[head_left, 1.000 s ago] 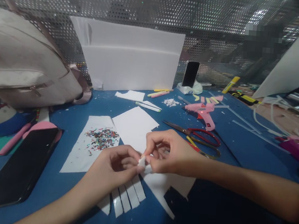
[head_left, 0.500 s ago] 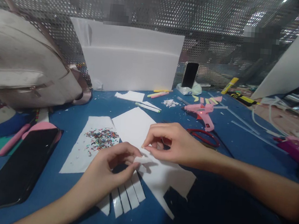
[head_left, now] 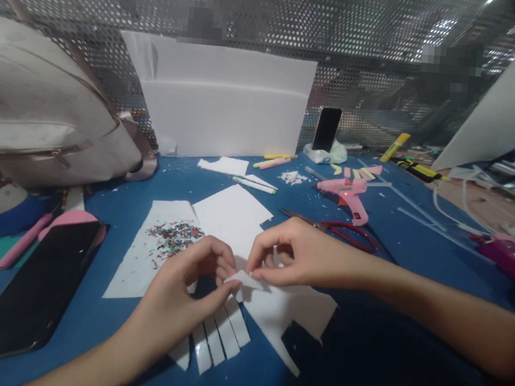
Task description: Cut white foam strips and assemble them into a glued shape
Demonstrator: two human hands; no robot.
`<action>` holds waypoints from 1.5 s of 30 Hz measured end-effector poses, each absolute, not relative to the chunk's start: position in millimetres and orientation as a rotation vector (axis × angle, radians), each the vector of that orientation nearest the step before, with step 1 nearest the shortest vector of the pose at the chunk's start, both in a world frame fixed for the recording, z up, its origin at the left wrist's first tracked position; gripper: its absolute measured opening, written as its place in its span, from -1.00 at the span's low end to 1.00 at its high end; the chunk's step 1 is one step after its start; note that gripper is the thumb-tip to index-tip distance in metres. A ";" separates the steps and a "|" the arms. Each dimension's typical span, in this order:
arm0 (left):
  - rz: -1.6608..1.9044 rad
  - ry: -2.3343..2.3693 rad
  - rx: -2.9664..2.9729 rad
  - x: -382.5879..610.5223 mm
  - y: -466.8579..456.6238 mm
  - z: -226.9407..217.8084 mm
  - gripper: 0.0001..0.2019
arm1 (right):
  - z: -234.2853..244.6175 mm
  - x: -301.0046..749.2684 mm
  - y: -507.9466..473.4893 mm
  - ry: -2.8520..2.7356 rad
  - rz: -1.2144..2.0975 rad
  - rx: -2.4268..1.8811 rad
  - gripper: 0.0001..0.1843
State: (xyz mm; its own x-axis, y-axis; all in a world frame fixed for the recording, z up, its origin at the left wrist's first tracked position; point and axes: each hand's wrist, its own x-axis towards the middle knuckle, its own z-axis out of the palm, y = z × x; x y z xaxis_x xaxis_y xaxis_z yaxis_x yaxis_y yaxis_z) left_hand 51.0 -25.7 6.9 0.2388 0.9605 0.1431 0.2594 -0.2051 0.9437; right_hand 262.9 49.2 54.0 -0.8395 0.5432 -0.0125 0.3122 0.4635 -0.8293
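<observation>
A small folded piece of white paper [head_left: 249, 282] is pinched between the thumb and fingers of my left hand [head_left: 202, 278]. My right hand [head_left: 286, 252] is closed in a pinch, its fingertips at the upper edge of that piece; whatever lies between them is too small to make out. Beneath both hands lies a cut sheet of white paper [head_left: 233, 212] with a ragged notch at its near end. Several white paper strips [head_left: 219, 337] lie side by side below my left hand. Beyond that hand, a heap of coloured glitter bits [head_left: 175, 238] rests on another white sheet [head_left: 126, 280].
Red-handled scissors [head_left: 351, 232] and a pink glue gun [head_left: 345, 191] lie to the right. At left are a black phone [head_left: 27, 293] and a pale backpack [head_left: 44, 102]. White board [head_left: 229, 106] stands at the back, near markers [head_left: 276, 161] and a propped phone [head_left: 327, 130].
My right hand has come down slightly, bringing its fingertips to the paper piece in my left hand. More of the scissors shows behind it. The piece has tilted a little.
</observation>
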 end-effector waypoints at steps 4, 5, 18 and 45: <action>1.046 1.185 1.706 51.1 -28.1 4.0 -0.89 | 52.2 261.8 47.9 -2.470 1.345 -0.781 -0.91; 1.052 1.184 1.701 51.3 -28.4 3.4 -0.87 | 51.4 261.5 47.3 -2.484 1.333 -0.784 -0.92; 1.181 1.166 1.421 49.2 -25.0 5.0 -0.83 | 35.7 251.7 53.8 -2.001 1.693 -0.906 -0.90; 1.027 1.127 1.103 54.8 -23.7 10.8 -0.77 | 31.8 255.1 62.1 -2.096 1.332 -0.839 -0.90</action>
